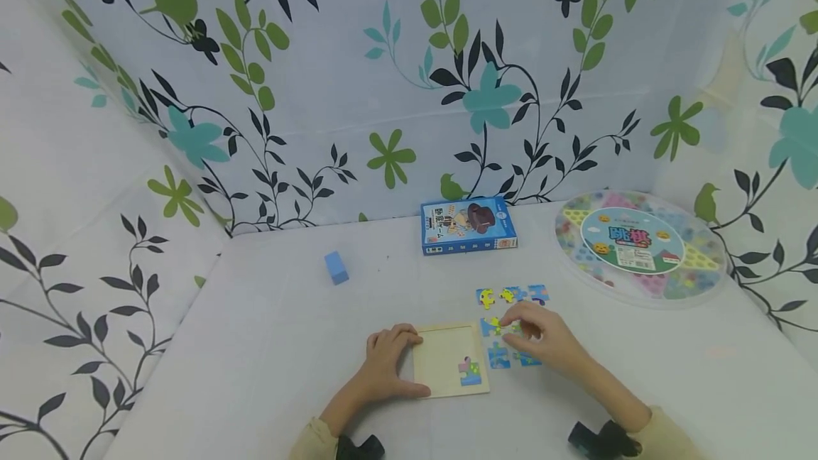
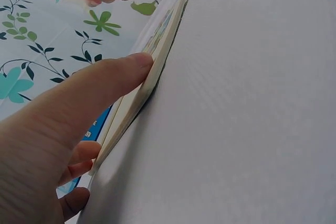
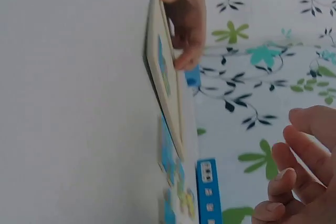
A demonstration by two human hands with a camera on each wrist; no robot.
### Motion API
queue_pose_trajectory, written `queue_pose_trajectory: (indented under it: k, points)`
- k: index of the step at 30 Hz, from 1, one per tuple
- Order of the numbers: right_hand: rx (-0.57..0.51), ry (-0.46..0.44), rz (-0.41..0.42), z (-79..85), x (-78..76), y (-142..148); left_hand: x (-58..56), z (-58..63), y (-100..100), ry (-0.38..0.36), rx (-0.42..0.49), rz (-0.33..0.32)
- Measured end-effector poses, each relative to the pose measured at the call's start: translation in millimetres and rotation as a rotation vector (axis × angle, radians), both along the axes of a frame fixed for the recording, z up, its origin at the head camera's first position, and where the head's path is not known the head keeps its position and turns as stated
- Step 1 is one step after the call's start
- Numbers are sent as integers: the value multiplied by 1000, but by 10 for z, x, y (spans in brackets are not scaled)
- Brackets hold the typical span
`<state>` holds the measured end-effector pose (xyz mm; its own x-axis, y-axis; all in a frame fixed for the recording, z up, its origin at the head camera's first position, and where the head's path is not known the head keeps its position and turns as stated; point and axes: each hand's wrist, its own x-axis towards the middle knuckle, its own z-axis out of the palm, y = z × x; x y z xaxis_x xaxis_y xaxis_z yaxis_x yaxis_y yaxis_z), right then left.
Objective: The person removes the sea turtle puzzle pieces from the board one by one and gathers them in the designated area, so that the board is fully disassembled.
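Observation:
A shallow wooden puzzle tray [image 1: 439, 360] lies on the white table, with joined jigsaw pieces [image 1: 471, 373] in its lower right corner. My left hand [image 1: 383, 369] holds the tray by its left side, thumb at the near edge and fingers toward the far corner. The left wrist view shows that thumb [image 2: 123, 74] pressed against the wooden rim. Several loose blue-and-yellow jigsaw pieces [image 1: 498, 356] lie in rows just right of the tray. Over them hovers my right hand [image 1: 554, 345], its fingers loosely bent with nothing seen between thumb and fingertips; it hides some pieces.
Behind the pieces lies a blue game box [image 1: 469, 226]. A round, clear-edged board game package [image 1: 639, 243] sits at the back right. To the left, beyond the tray, is a small blue block [image 1: 336, 267]. Leaf-patterned cloth [image 1: 307, 119] hangs around the table.

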<state>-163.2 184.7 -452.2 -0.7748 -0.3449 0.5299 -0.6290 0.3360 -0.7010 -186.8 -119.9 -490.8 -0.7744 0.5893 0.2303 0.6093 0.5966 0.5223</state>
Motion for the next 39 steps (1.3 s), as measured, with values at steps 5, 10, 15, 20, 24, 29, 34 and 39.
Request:
queue_pose_trajectory:
  k: [5,10,15,20,24,29,34,39]
  points:
    - [151,-166,113,-85,100,-263,-2,-4,-4,9,-9,-1]
    - [233,-319,74,-142,156,-367,-2,10,16,12,-8,-1]
    - [260,-356,50,-163,174,-435,-2,36,32,3,-9,-2]
    - [275,-367,20,-179,194,-438,-18,24,46,14,-10,-7]
    - [265,-340,31,-184,194,-449,-17,22,36,15,-23,-6]
    - [241,-337,44,-198,189,-461,-27,6,18,20,-23,-10]
    - [232,-360,52,-196,179,-476,-36,-10,3,36,-25,-5]
    - [241,-367,43,-186,184,-484,-21,-11,-5,13,-33,3]
